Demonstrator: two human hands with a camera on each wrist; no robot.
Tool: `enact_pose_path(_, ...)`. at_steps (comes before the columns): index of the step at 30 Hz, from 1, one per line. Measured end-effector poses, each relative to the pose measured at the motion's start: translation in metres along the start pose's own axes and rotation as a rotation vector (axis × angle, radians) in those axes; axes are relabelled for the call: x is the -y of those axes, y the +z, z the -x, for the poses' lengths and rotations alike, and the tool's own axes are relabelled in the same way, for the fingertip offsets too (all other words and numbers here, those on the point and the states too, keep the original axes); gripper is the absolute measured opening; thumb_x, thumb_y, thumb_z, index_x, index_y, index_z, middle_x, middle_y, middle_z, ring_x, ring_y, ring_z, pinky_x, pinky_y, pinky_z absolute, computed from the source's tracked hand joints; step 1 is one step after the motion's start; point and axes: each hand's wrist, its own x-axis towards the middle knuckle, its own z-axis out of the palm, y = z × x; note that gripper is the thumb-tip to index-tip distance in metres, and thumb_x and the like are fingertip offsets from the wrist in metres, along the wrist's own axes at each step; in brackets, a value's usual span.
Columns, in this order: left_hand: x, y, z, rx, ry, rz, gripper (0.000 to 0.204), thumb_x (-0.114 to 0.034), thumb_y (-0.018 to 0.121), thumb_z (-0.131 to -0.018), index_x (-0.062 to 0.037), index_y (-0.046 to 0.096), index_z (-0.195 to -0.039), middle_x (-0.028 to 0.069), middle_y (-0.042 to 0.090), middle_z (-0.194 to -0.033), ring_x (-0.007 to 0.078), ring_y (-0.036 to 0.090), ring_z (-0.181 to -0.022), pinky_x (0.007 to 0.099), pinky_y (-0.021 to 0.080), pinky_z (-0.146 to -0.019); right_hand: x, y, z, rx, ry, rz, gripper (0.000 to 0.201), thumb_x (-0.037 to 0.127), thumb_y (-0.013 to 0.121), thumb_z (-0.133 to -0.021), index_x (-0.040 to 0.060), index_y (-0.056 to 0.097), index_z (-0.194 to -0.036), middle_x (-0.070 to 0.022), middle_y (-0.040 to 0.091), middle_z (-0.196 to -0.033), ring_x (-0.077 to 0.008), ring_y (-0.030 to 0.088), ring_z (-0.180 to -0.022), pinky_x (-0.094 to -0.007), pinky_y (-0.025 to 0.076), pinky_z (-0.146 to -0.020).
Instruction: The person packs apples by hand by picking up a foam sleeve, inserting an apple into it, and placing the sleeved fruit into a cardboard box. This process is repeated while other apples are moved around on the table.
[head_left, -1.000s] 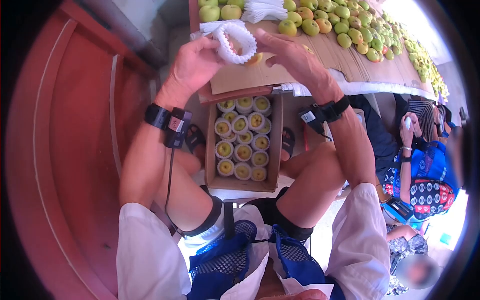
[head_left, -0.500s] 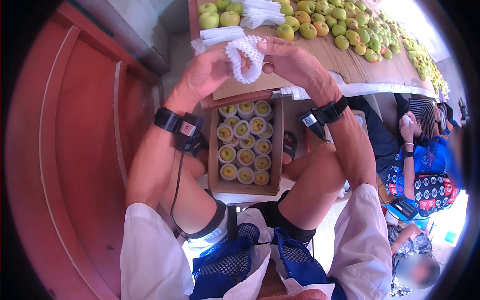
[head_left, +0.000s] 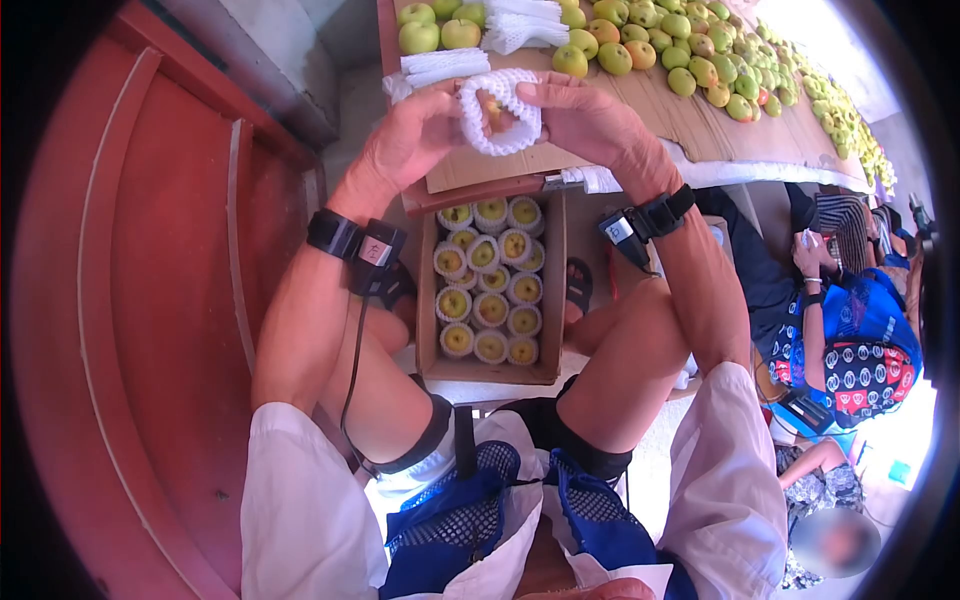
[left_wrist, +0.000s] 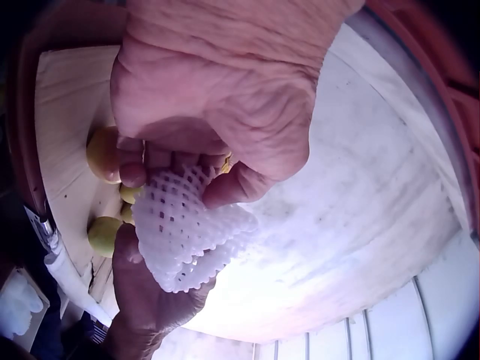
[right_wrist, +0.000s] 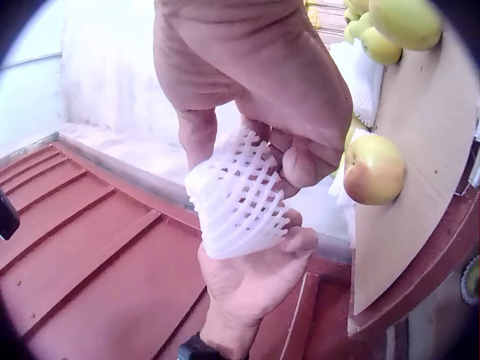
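Note:
A white foam fruit net [head_left: 505, 145] is spread into a ring between both hands, over the table's near edge. My left hand [head_left: 415, 135] pinches its left side. On the other side, my right hand [head_left: 580, 120] grips the rim, thumb on top. The net [right_wrist: 240, 202] looks like an open cone in the right wrist view, with fingers at both ends. Close behind the hands, a yellow-green apple [right_wrist: 375, 169] with a reddish patch sits on the cardboard [right_wrist: 420, 142]. Below the hands stands a carton [head_left: 425, 340] of apples in foam nets.
Flattened foam nets lie in stacks [head_left: 445, 67] on the table beyond the hands, beside several green apples [head_left: 418, 38]. A large heap of loose apples [head_left: 705, 70] spreads to the right. A red panel [head_left: 180, 300] stands at left. Another person [head_left: 850, 320] sits at right.
My right hand, apart from the foam net a second ago, has come left and taken hold of its rim. The net has shifted slightly right and turned. The view has shifted a little.

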Motion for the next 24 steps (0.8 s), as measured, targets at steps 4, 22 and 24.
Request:
enact_pose_path(4, -0.002, 0.000, -0.001, -0.020, -0.019, 0.045, 0.028, -0.018, 0.055, -0.088, 0.0009, 0.060, -0.109, 0.0105, 0.063, -0.096, 0.0237, 0.059, -0.095, 0.0381, 0.045, -0.094, 0.002, -0.005, -0.002, -0.019, -0.036, 0.019, 0.026, 0.026, 0.066, -0.098, 0.0060, 0.067, -0.113, 0.0029, 0.068, -0.099, -0.0043, 0.057, -0.078, -0.0214, 0.039, -0.062)
enact_pose_path(22, 0.030, -0.031, -0.032, -0.289, -0.113, -0.161, 0.023, -0.020, 0.060, -0.098, -0.0111, 0.058, -0.119, -0.0030, 0.063, -0.103, 0.0057, 0.055, -0.086, 0.0224, 0.037, -0.058, -0.040, -0.032, -0.022, -0.574, -0.038, 0.294, 0.026, 0.030, 0.070, -0.093, 0.0070, 0.067, -0.104, 0.0047, 0.059, -0.082, -0.0020, 0.045, -0.065, -0.0215, 0.030, -0.050)
enact_pose_path(24, 0.039, -0.037, -0.035, -0.357, -0.116, -0.218, 0.022, -0.021, 0.059, -0.100, -0.0104, 0.058, -0.119, -0.0026, 0.062, -0.099, 0.0056, 0.054, -0.084, 0.0215, 0.036, -0.056, -0.047, -0.033, -0.027, -0.615, -0.075, 0.376, 0.029, 0.031, 0.070, -0.092, 0.0047, 0.066, -0.104, 0.0022, 0.061, -0.081, -0.0046, 0.050, -0.068, -0.0227, 0.037, -0.052)
